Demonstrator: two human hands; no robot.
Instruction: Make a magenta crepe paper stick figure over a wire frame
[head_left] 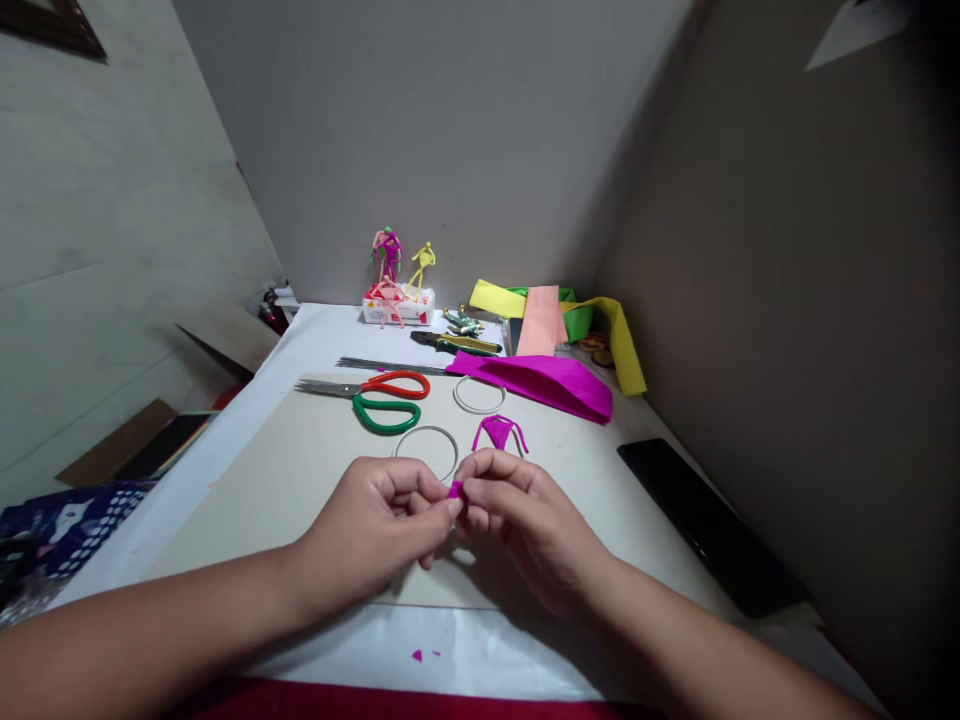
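Note:
My left hand (pixel 371 530) and my right hand (pixel 525 530) meet over a beige board (pixel 225 530), pinching a small scrap of magenta crepe paper (pixel 456 490) between their fingertips. Just beyond them lie a thin wire ring (pixel 426 450) and a magenta paper piece with wire ends (pixel 499 432). A second wire ring (pixel 480 395) rests further back. Scissors with red and green handles (pixel 386 400) lie to the left of it, and a folded magenta crepe paper sheet (pixel 532 388) lies to its right.
Small wire figures (pixel 387 255) stand on a white box (pixel 397 308) at the back. Pliers (pixel 457 343), a bundle of wires (pixel 390 365) and yellow, pink and green paper strips (pixel 555 320) lie nearby. A black phone (pixel 712 525) lies at the right, beside a wall.

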